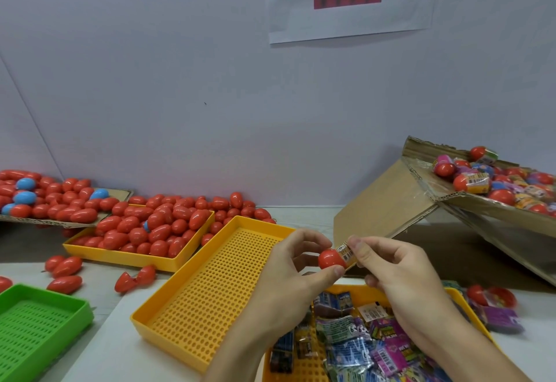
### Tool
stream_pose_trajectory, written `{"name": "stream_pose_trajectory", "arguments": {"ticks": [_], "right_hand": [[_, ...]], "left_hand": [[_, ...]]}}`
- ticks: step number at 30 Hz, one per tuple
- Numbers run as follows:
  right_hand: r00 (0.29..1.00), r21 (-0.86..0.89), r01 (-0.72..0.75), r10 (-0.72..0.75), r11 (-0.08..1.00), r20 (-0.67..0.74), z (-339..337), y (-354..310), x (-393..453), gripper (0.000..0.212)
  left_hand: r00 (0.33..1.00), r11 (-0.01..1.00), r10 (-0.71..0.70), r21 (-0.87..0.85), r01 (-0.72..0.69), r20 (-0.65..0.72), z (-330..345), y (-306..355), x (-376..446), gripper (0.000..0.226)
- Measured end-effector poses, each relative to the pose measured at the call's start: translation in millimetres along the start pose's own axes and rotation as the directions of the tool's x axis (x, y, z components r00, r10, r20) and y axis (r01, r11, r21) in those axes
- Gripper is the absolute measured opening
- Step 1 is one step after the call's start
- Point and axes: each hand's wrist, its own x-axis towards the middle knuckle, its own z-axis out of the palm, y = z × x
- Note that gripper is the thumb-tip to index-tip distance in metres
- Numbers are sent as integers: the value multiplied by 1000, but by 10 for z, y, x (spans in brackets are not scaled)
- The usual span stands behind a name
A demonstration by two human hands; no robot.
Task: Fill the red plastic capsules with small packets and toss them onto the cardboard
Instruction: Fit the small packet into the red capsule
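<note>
My left hand (293, 264) pinches a red capsule half (330, 258) between thumb and fingers, above the trays. My right hand (400, 276) holds a small yellowish packet (346, 251) and presses it into the open end of that half. Below the hands a yellow tray (463, 297) holds several colourful packets (355, 342). A tilted cardboard box (385, 198) at the right carries capsule halves stuffed with packets (478, 181). Closed red capsules (156, 228) fill another yellow tray at the left.
An empty perforated yellow tray (207, 288) lies in the middle and a green tray (39, 327) at the lower left. More red and a few blue capsules (25, 198) lie on flat cardboard (120, 193) at the far left. Loose capsules (64, 267) and an open one (135, 279) rest on the table.
</note>
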Motion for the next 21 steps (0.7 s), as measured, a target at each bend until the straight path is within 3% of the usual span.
{"name": "stream_pose_trajectory", "arguments": {"ticks": [8,21], "right_hand": [[999,4,-22,22,1000,27,-23,3,10,25],[999,11,11,-11,1000,52,-23,38,19,25]], "left_hand": [[1000,1000,14,1,-14,-6,8,2,3,29],[998,987,44,154,-38,-35,30,7,-2,28]]}}
